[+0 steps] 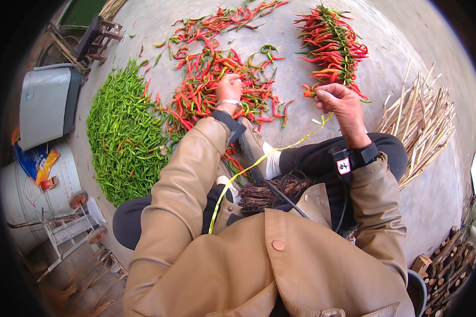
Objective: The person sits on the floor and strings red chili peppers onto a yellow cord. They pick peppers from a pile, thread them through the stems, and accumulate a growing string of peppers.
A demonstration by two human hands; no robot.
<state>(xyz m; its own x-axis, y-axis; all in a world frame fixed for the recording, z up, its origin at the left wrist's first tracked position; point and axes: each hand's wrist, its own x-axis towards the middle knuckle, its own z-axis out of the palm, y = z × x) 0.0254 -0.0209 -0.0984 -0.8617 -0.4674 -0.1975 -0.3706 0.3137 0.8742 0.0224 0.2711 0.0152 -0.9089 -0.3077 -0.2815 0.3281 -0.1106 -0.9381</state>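
My left hand (pixel 229 91) is over the heap of red chili peppers (pixel 195 95) in front of me. Its fingers are curled in, and what they hold, if anything, is hidden. To the right, my right hand (pixel 342 108) is closed in a pinch, with a few orange-red chili peppers (pixel 308 91) at its fingertips. A yellow plastic strip (pixel 243 172) rises from my lap to just under this hand, with a small knot near its upper end. Beyond the hand, a thick garland of red chilies (pixel 333 47) lies on the floor, green stems along its middle.
A large mound of green chilies (pixel 124 142) sits at the left. Dry stalks (pixel 420 121) lie at the right, stacked firewood (pixel 452 264) at the lower right. A grey bin (pixel 47 103), a small wheeled cart (pixel 69 230) and a wooden stool (pixel 103 39) stand along the left.
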